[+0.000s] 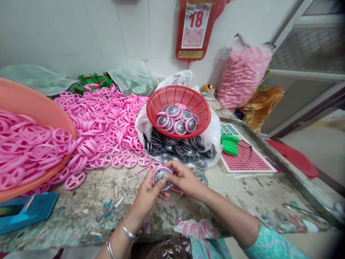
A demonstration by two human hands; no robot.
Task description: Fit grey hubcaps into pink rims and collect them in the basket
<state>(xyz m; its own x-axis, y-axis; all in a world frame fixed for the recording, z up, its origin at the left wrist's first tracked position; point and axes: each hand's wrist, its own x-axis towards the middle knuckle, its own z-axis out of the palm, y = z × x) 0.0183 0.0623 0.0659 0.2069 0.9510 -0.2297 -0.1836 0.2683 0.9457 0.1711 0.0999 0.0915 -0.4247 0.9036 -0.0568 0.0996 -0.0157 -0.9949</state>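
Note:
Between both hands is a toy wheel, a grey disc inside a pink ring, held above the table's front part. My left hand grips its left and lower edge, fingers curled underneath. On the other side my right hand pinches the wheel, thumb pressed on its face. Just beyond the hands, loose grey discs spill from a white plastic bag. Resting over that bag, a red mesh basket holds several grey-and-pink wheels. One grey disc lies beside my right wrist.
Pink spoked rings form a large heap at left, and more fill an orange basin. A blue tape dispenser sits front left. Sticker sheets with a green plastic piece lie right. A bag of pink parts stands behind.

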